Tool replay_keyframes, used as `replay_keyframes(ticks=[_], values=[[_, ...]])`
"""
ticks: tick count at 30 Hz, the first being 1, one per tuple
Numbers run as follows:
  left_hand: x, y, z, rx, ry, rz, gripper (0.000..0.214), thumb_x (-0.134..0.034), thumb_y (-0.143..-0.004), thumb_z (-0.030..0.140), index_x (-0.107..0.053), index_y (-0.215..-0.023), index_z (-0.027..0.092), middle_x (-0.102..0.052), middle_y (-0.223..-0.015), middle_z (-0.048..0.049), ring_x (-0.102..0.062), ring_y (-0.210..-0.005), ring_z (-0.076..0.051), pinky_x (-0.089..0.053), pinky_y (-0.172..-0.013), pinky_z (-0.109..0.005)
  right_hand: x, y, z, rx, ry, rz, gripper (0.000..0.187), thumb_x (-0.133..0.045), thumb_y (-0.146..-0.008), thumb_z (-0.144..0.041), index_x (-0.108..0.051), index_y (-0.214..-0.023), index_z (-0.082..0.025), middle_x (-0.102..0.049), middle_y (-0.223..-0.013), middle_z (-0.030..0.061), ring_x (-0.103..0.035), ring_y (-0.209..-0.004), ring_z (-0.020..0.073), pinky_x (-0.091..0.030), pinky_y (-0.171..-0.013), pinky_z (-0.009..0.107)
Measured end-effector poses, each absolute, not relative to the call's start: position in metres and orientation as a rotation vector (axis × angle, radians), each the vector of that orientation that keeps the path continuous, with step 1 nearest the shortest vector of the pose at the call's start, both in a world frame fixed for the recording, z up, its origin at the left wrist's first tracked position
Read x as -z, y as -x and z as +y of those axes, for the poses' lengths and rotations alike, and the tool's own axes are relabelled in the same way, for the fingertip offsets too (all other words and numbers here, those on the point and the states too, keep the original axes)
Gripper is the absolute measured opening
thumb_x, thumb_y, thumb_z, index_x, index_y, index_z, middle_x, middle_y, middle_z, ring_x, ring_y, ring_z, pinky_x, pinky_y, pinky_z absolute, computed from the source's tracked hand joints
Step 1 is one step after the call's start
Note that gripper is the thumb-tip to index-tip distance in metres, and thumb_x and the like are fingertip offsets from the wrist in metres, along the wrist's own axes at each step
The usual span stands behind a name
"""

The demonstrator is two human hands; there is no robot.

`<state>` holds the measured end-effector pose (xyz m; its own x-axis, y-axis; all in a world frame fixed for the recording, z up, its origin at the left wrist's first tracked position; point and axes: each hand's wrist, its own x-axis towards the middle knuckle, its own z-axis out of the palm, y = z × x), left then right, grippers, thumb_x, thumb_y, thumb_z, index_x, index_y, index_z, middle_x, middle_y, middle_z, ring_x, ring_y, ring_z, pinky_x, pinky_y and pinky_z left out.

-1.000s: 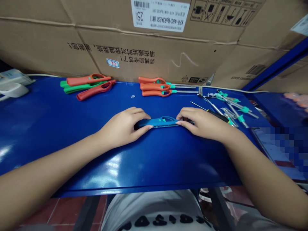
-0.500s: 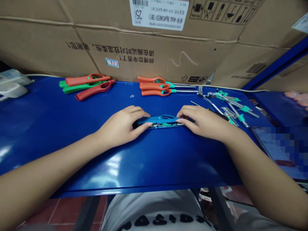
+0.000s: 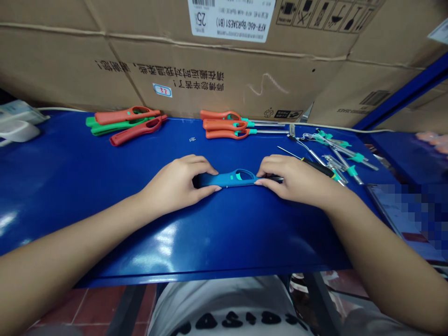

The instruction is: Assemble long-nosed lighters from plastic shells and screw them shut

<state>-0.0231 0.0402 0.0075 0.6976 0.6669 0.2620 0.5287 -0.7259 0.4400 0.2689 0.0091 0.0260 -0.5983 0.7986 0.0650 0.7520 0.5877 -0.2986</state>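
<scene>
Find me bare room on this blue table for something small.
Bare tabletop lies between the forearms, on the body side of the blue handle; another patch lies between the left forearm and the red and green handles. It's crowded beyond the right hand, where the screwdriver and teal-and-metal parts lie.

This looks like a workshop: handles (image 3: 119,116) lie beyond the left hand (image 3: 178,182), a screwdriver (image 3: 317,167) and loose parts (image 3: 357,157) beside the right hand (image 3: 293,176), on a bench (image 3: 210,233).

Casing (image 3: 227,179), frame centre on bench (image 3: 210,233), between left hand (image 3: 180,179) and right hand (image 3: 292,177).
Upper left: handles (image 3: 121,117); upper centre: lighters (image 3: 222,125); right: screwdriver (image 3: 318,167), loose rods (image 3: 345,152); carton (image 3: 196,58) behind, across top.
</scene>
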Motion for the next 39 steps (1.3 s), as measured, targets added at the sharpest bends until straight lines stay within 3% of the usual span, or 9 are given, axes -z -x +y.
replay_keyframes(ticks=[10, 19, 25, 29, 33, 39], values=[[-0.009, 0.023, 0.034, -0.525, -2.7, 1.005, 0.026, -0.069, -0.091, 0.038, -0.073, -0.106, 0.018, -0.074, -0.106, -0.0069, -0.068, -0.101, -0.026, -0.056, -0.087, -0.04, -0.032, -0.259, 0.003, -0.115, 1.384, -2.744, 0.018, -0.058, -0.098, -0.03, -0.067, -0.092, -0.016, -0.068, -0.091, 0.0079, -0.062, -0.087, 0.024, -0.044, -0.08, 0.037], [-0.011, 0.024, 0.035, -0.528, -2.741, 0.975, 0.026, -0.068, -0.092, 0.04, -0.072, -0.107, 0.02, -0.074, -0.106, -0.0046, -0.07, -0.099, -0.025, -0.057, -0.082, -0.036, -0.032, -0.266, 0.004, -0.138, 1.316, -2.685, 0.019, -0.063, -0.096, -0.036, -0.067, -0.092, -0.018, -0.069, -0.091, 0.0048, -0.063, -0.088, 0.0227, -0.043, -0.085, 0.037], [-0.009, 0.024, 0.036, -0.526, -2.729, 0.989, 0.027, -0.073, -0.089, 0.042, -0.073, -0.104, 0.019, -0.074, -0.105, -0.0048, -0.07, -0.099, -0.025, -0.056, -0.082, -0.036, -0.029, -0.263, 0.006, -0.125, 1.29, -2.728, 0.019, -0.062, -0.097, -0.031, -0.069, -0.088, -0.017, -0.067, -0.086, 0.0051, -0.06, -0.082, 0.0208, -0.042, -0.076, 0.034], [-0.01, 0.021, 0.03, -0.49, -2.884, 1.01, 0.023, -0.07, -0.091, 0.037, -0.072, -0.103, 0.018, -0.074, -0.101, -0.0043, -0.071, -0.093, -0.025, -0.055, -0.074, -0.035, -0.027, -0.255, 0.003, 0.067, 1.313, -2.802, 0.023, -0.056, -0.1, -0.03, -0.067, -0.084, -0.016, -0.067, -0.088, 0.0068, -0.059, -0.084, 0.022, -0.04, -0.077, 0.034], [-0.01, 0.021, 0.027, -0.413, -3.087, 1.009, 0.022, -0.068, -0.091, 0.033, -0.071, -0.1, 0.014, -0.072, -0.092, -0.0065, -0.07, -0.085, -0.028, -0.051, -0.064, -0.035, -0.025, -0.248, 0.0, 0.262, 1.368, -2.858, 0.024, -0.055, -0.1, -0.034, -0.065, -0.094, -0.014, -0.067, -0.093, 0.0099, -0.059, -0.085, 0.0248, -0.037, -0.075, 0.036], [-0.01, 0.025, 0.034, -0.492, -3.056, 0.879, 0.026, -0.055, -0.101, 0.035, -0.07, -0.109, 0.015, -0.07, -0.095, -0.0054, -0.068, -0.084, -0.022, -0.051, -0.071, -0.031, -0.025, -0.255, 0.005, 0.087, 1.295, -2.778, 0.028, -0.048, -0.104, -0.039, -0.061, -0.098, -0.015, -0.066, -0.096, 0.0077, -0.058, -0.084, 0.0229, -0.037, -0.077, 0.035]])
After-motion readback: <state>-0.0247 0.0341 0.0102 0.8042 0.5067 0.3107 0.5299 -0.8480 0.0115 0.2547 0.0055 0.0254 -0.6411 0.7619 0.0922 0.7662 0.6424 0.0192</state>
